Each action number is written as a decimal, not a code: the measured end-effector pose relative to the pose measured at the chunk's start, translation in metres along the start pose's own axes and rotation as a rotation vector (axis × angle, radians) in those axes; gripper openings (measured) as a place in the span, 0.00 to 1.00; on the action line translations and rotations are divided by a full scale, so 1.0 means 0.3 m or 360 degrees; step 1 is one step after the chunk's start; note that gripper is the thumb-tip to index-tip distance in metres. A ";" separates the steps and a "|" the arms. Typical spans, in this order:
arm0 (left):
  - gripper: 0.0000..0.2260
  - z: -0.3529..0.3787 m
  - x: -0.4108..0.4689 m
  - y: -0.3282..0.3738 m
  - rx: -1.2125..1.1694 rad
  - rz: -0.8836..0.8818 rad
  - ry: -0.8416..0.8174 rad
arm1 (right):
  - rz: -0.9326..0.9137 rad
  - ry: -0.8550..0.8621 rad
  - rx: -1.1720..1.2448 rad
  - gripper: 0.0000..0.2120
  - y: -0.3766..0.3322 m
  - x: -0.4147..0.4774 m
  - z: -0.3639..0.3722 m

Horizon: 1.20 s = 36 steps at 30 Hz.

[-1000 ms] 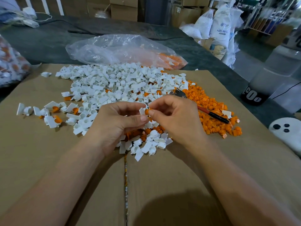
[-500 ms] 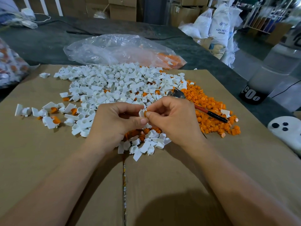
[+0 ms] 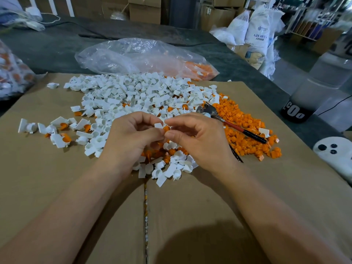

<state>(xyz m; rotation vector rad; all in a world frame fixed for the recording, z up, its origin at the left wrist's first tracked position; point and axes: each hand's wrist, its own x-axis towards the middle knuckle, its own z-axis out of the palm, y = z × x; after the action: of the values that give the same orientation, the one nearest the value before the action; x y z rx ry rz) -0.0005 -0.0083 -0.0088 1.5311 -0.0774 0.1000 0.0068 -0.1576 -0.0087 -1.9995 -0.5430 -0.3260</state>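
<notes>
L hand (image 3: pixel 133 139) pinches the white clip (image 3: pixel 158 125). R hand (image 3: pixel 194 139) pinches the orange plug (image 3: pixel 166 128), which touches the clip's right side. Both are held at mid-frame, just above the near pile (image 3: pixel 167 168). I reckon the plug seats leftward, w/ the R hand pushing and the L bracing.

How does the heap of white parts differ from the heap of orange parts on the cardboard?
The white heap is larger and spreads across the far left and middle; the orange heap is smaller, on the right. White heap parts are cups with flat tabs; orange heap parts are small plugs. Both lie loose on the cardboard.
</notes>
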 end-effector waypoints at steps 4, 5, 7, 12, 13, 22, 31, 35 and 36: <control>0.08 0.000 0.002 -0.001 -0.0020 -0.0055 0.0013 | 0.0110 -0.0096 0.0133 0.13 0.010 0.000 0.004; 0.08 -0.002 0.004 -0.002 -0.0039 -0.0081 0.0009 | 0.0095 -0.0095 0.0132 0.13 0.012 0.001 0.004; 0.08 -0.006 0.007 -0.004 -0.0061 -0.0116 0.0002 | 0.0051 -0.0093 0.0134 0.13 0.014 0.001 0.005; 0.07 -0.011 0.007 0.001 -0.0117 -0.0155 -0.0001 | -0.0117 -0.0129 0.0100 0.20 0.016 0.002 0.003; 0.08 -0.012 0.007 0.003 -0.0142 -0.0172 -0.0009 | -0.0144 -0.0126 0.0080 0.20 0.019 0.003 0.002; 0.07 -0.010 0.007 -0.003 -0.0166 -0.0293 -0.0050 | -0.0288 -0.0106 -0.0096 0.13 0.034 0.005 -0.012; 0.04 -0.003 0.003 0.000 -0.0216 -0.0349 -0.0024 | -0.0423 -0.0082 -0.0369 0.10 0.026 0.007 -0.008; 0.04 -0.003 0.005 0.004 -0.0210 -0.0362 -0.0023 | -0.0304 -0.0096 -0.0199 0.11 0.032 0.008 -0.007; 0.04 -0.004 0.005 0.004 -0.0200 -0.0356 -0.0021 | -0.0279 -0.0092 -0.0169 0.12 0.033 0.009 -0.006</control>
<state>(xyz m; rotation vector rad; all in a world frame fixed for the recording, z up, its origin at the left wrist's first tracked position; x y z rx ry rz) 0.0009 -0.0071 -0.0074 1.4054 0.0760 -0.0916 0.0140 -0.1626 -0.0142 -2.0730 -0.7534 -0.4125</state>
